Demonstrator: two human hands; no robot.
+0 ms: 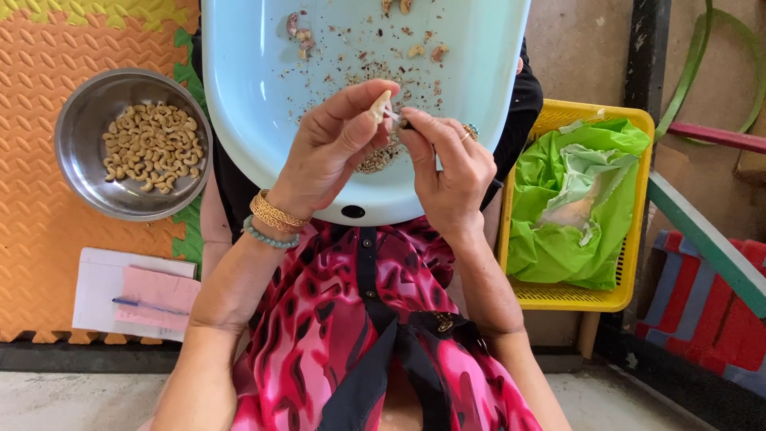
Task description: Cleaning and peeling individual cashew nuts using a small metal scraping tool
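My left hand (331, 148) pinches a pale cashew nut (381, 104) between thumb and fingers, over a light blue plastic tub (239, 96) on my lap. My right hand (451, 164) grips a small dark tool (401, 122) whose tip touches the nut. Brown skin flakes and a few nuts (302, 37) lie scattered in the tub. Gold and green bracelets circle my left wrist, and a ring sits on my right hand.
A steel bowl (88, 120) with several peeled cashews stands on the orange foam mat at left. Papers and a blue pen (136, 304) lie below it. A yellow basket (630, 263) lined with a green plastic bag sits at right, beside coloured wooden bars.
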